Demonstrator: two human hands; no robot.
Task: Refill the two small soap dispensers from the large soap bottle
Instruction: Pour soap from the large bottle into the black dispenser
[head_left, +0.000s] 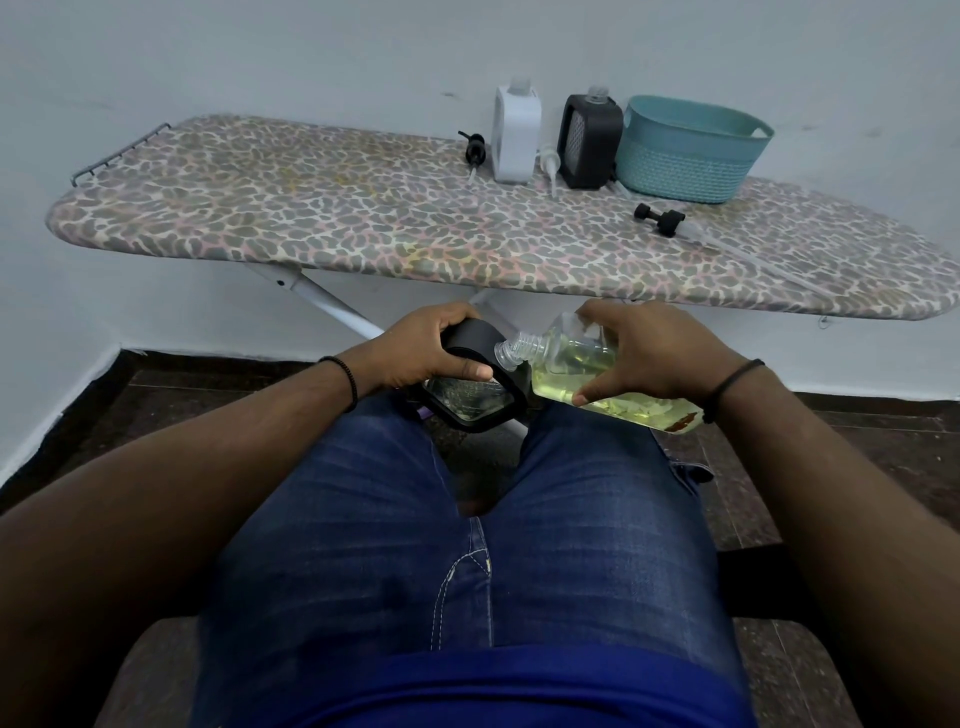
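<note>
Over my lap, my left hand (434, 345) grips a black-framed small dispenser (475, 397) with a clear window. My right hand (652, 353) holds the large clear bottle (582, 371) of yellow-green soap on its side. Its open threaded neck (511, 349) points left and meets the top of the black dispenser. On the ironing board (322, 218) stand a white dispenser (514, 135) and another black dispenser (587, 140), both without pumps. Three pump heads lie on the board: a black one (475, 148), a white one (548, 163) and a black one (660, 218) with a long tube.
A teal woven basket (691, 150) stands at the back right of the board, against the white wall. The board's white legs (332, 304) cross just beyond my hands. I sit in jeans on a chair over a dark floor.
</note>
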